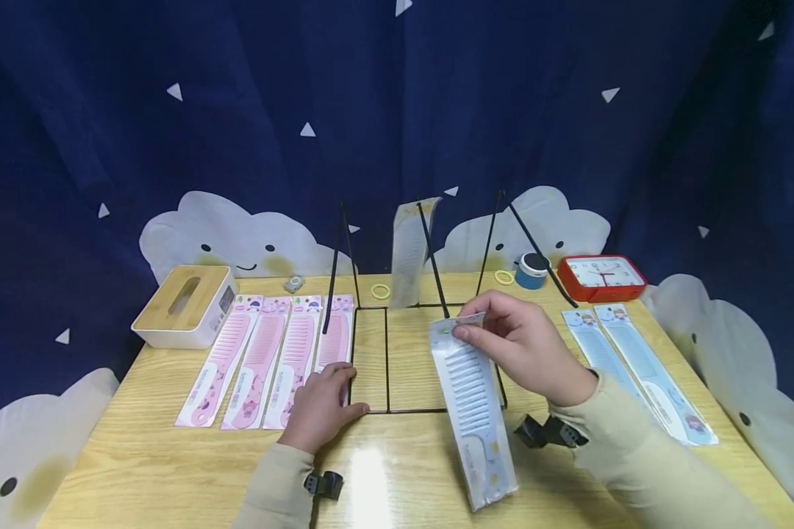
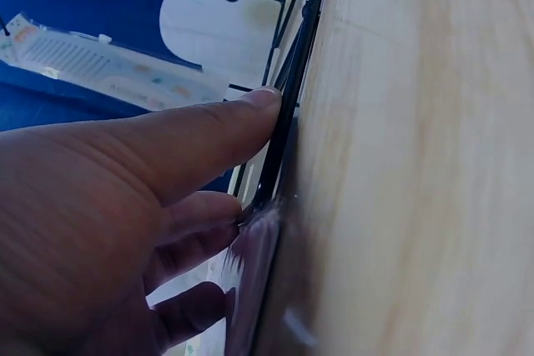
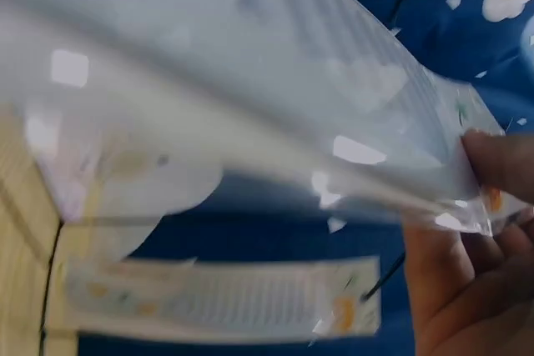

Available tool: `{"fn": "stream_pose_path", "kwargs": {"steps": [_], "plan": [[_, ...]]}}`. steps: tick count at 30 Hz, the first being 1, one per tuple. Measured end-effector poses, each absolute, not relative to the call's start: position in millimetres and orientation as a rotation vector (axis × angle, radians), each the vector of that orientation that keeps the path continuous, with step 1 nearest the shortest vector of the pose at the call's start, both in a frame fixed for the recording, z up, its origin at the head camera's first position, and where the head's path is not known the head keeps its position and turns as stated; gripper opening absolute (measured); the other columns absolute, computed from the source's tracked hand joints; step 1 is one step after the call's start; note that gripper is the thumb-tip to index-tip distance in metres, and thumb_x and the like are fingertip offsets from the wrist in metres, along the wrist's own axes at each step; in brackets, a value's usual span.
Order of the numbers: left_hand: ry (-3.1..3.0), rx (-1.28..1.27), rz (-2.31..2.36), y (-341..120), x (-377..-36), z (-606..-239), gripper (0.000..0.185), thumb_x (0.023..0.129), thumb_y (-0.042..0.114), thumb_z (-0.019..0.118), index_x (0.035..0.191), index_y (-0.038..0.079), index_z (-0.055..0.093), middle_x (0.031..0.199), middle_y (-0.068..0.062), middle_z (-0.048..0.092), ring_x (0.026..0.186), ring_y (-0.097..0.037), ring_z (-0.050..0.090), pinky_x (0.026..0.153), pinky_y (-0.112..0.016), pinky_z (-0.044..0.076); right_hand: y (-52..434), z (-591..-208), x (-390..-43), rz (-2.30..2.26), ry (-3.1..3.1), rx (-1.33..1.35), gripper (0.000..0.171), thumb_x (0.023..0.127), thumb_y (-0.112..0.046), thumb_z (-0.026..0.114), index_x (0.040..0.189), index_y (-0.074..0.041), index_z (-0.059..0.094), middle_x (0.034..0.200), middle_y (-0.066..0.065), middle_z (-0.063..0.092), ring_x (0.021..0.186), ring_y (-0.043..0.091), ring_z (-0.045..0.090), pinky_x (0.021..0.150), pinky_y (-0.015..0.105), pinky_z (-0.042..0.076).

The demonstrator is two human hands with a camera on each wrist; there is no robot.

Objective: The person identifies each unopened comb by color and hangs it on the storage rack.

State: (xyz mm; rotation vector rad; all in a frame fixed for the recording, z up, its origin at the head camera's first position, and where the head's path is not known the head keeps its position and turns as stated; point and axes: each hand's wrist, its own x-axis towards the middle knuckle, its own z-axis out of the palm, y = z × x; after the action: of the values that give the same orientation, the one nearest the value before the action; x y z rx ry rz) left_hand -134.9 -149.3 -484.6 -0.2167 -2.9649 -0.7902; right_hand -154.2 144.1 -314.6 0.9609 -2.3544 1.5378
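Observation:
My right hand [image 1: 526, 342] pinches the top corner of a clear-packaged white comb [image 1: 473, 411], thumb in front. The pack hangs down at a slant over the front of a black wire rack [image 1: 410, 411], its top edge at the tip of the rack's middle prong [image 1: 432, 257]. Another packaged white comb [image 1: 406, 257] hangs farther back on that prong; it also shows low in the right wrist view. At the rack's front left corner, my left hand [image 1: 320, 404] grips the base wire, thumb [image 2: 263, 97] on the front wire and fingers at the side.
Several pink packaged combs [image 1: 258, 360] lie left of the rack, and two blue ones [image 1: 662, 382] right. Behind are a tissue box [image 1: 181, 305], a small grey item [image 1: 294, 283], yellow rings [image 1: 380, 292], a blue-and-white round object [image 1: 532, 272] and a red clock [image 1: 602, 278]. Rack prongs jut forward on both sides.

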Motion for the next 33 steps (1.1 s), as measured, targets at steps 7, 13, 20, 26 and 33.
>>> {"fn": "stream_pose_path", "kwargs": {"steps": [7, 13, 20, 26, 33], "plan": [[-2.963, -0.219, -0.794, -149, -136, -485, 0.066, 0.078, 0.038, 0.085, 0.13, 0.005, 0.064, 0.138, -0.009, 0.059, 0.113, -0.036, 0.059, 0.093, -0.056, 0.047, 127, -302, -140, 1.696, -2.252, 0.898, 0.012, 0.087, 0.009, 0.071, 0.094, 0.0, 0.068, 0.079, 0.005, 0.066, 0.056, 0.012, 0.054, 0.049, 0.024, 0.048], [-2.964, -0.211, -0.792, -150, -135, -482, 0.066, 0.078, 0.039, 0.085, 0.131, 0.005, 0.064, 0.138, -0.01, 0.059, 0.113, -0.036, 0.059, 0.092, -0.057, 0.047, 123, -300, -140, 1.752, -2.294, 0.782, 0.009, 0.088, 0.004, 0.072, 0.094, 0.001, 0.068, 0.075, 0.005, 0.065, 0.053, 0.011, 0.05, 0.046, 0.025, 0.045], [-2.976, -0.202, -0.807, -149, -134, -483, 0.066, 0.078, 0.039, 0.085, 0.131, 0.005, 0.064, 0.139, -0.01, 0.058, 0.112, -0.036, 0.058, 0.092, -0.058, 0.046, 121, -303, -148, 1.813, -2.336, 0.673, 0.009, 0.089, 0.004, 0.069, 0.098, 0.006, 0.068, 0.084, 0.011, 0.068, 0.062, 0.012, 0.059, 0.054, 0.024, 0.052], [-2.972, -0.204, -0.806, -149, -133, -484, 0.065, 0.078, 0.038, 0.085, 0.13, 0.005, 0.065, 0.139, -0.009, 0.058, 0.112, -0.036, 0.058, 0.092, -0.057, 0.046, 114, -307, -180, 1.723, -2.397, 0.603, 0.011, 0.092, 0.001, 0.066, 0.102, 0.003, 0.069, 0.086, 0.011, 0.069, 0.068, 0.013, 0.06, 0.059, 0.023, 0.052], [-2.962, -0.216, -0.803, -149, -134, -484, 0.065, 0.078, 0.038, 0.086, 0.13, 0.005, 0.065, 0.138, -0.01, 0.059, 0.113, -0.036, 0.059, 0.091, -0.058, 0.047, 100, -300, -232, 1.712, -2.434, 0.538, 0.014, 0.098, -0.01, 0.065, 0.108, -0.001, 0.068, 0.097, 0.012, 0.072, 0.081, 0.018, 0.065, 0.067, 0.028, 0.056]]}}
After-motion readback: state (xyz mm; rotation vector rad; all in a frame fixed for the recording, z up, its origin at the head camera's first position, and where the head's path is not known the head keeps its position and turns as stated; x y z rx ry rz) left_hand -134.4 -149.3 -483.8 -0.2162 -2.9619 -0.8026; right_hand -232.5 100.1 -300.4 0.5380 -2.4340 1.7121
